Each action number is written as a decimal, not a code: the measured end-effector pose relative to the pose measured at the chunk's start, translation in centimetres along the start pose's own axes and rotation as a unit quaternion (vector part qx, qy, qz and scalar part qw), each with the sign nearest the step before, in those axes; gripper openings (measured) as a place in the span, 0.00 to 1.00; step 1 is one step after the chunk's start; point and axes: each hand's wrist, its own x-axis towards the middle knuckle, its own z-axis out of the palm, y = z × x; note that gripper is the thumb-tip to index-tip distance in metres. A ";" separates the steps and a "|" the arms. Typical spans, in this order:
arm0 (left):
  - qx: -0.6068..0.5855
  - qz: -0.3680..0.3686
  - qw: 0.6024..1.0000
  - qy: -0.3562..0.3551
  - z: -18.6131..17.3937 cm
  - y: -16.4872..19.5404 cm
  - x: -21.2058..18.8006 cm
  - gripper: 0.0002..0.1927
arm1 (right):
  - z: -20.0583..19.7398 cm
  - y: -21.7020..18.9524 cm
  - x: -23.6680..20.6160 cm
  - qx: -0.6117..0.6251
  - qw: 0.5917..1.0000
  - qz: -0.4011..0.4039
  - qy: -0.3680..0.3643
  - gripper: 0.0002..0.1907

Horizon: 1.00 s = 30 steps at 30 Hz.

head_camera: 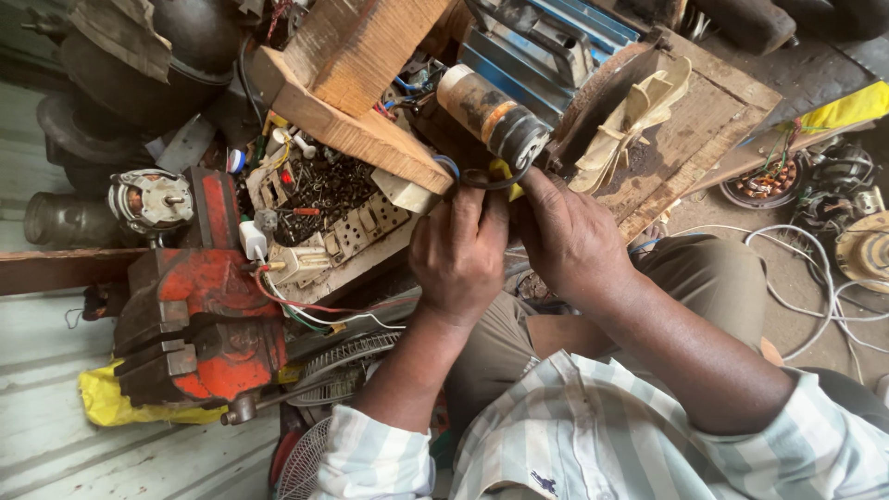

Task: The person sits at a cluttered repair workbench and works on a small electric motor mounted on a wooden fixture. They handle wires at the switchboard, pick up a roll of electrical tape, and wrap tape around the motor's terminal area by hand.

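Note:
My left hand [458,255] and my right hand [565,236] are held close together in the middle of the view, fingers curled around black and yellow wires [500,176] that run to a cylindrical capacitor [491,116] with a brown body and a dark end. The capacitor lies tilted just above my fingertips, against a blue ribbed motor housing [546,46]. What exactly each hand pinches is partly hidden by the fingers. A cream fan blade [639,111] rests right of the capacitor on a worn wooden board [704,130].
A red bench vise [199,315] stands at the left, with a small motor [148,199] behind it. A tray of dark screws and white switch parts [324,199] sits under a wooden plank [352,102]. White cable [806,278] and copper windings [764,181] lie at the right.

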 end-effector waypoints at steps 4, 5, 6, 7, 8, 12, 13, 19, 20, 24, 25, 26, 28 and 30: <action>0.020 -0.008 1.000 -0.008 0.2 0.4 0.3 0.11 | 0.0 0.4 -0.1 -0.001 1.000 -0.007 0.009 0.33; 0.026 -0.012 0.999 -0.017 0.1 0.5 0.4 0.10 | -0.1 0.4 -0.1 -0.003 1.000 -0.004 0.009 0.33; 0.030 -0.018 0.999 -0.027 0.1 0.7 0.5 0.10 | -0.2 0.4 -0.1 -0.002 1.000 -0.012 0.010 0.34; 0.036 -0.025 0.998 -0.039 -0.1 0.8 0.5 0.09 | -0.2 0.4 -0.2 -0.001 1.000 -0.020 0.011 0.34; 0.033 -0.034 0.998 -0.042 -0.1 1.0 0.7 0.09 | -0.3 0.4 -0.2 0.001 1.000 -0.029 0.013 0.35; 0.031 -0.076 0.992 -0.095 -0.4 1.9 1.3 0.08 | -0.3 -0.4 -0.9 -0.018 0.997 -0.036 0.063 0.32; 0.031 -0.087 0.989 -0.118 -0.5 2.1 1.6 0.09 | -0.3 -0.6 -1.2 -0.017 0.996 -0.037 0.082 0.31; -0.010 -0.124 0.977 -0.171 -1.6 2.7 2.7 0.09 | -0.5 -1.2 -2.3 -0.001 0.999 0.019 0.049 0.27; -0.004 -0.118 0.978 -0.171 -1.7 2.7 2.8 0.09 | -0.6 -1.1 -2.4 -0.004 0.999 0.012 0.047 0.28; 0.019 -0.109 0.976 -0.186 -2.0 2.8 3.0 0.05 | -0.5 -1.1 -2.4 0.076 0.986 0.146 0.020 0.31; 0.019 -0.109 0.976 -0.190 -1.9 3.0 2.9 0.04 | -0.6 -1.2 -2.4 0.099 0.978 0.184 0.011 0.31; 0.029 -0.118 0.972 -0.199 -1.8 3.3 3.0 0.05 | -0.6 -1.2 -2.3 0.120 0.968 0.222 0.002 0.31; 0.045 -0.131 0.967 -0.215 -1.5 3.8 3.1 0.07 | -1.0 -1.3 -2.3 0.131 0.976 0.167 0.040 0.36; 0.087 -0.117 0.970 -0.193 -1.2 4.5 3.2 0.07 | -1.4 -1.5 -2.1 0.126 0.979 0.146 0.067 0.38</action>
